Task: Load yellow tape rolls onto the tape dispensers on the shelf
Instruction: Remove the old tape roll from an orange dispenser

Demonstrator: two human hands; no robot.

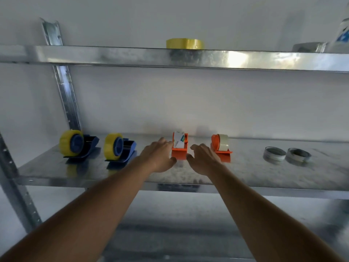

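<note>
A galvanised steel shelving unit stands against a plain white wall, its middle shelf (245, 173) carrying a row of tape dispensers. Near the shelf's left end, two blue dispensers (88, 146) (126, 150) each carry a yellow roll (67, 143) (110, 148), so that part of the job appears done. Toward the middle, an orange dispenser (179, 155) holds no yellow tape; a white card or label with a green patch (178, 141) sits in it, its print too blurred to read. Just right of it, a second orange dispenser (221, 155) carries a pale, off-white roll (222, 142). One spare yellow roll (185, 44) lies flat at the front edge of the upper shelf (113, 55), still to be loaded. Two grey rolls (274, 153) (298, 155) sit toward the middle shelf's right end. The left hand (160, 156) and right hand (203, 157) flank the middle orange dispenser, fingers loosely spread and touching or nearly touching its sides, grasping nothing.
</note>
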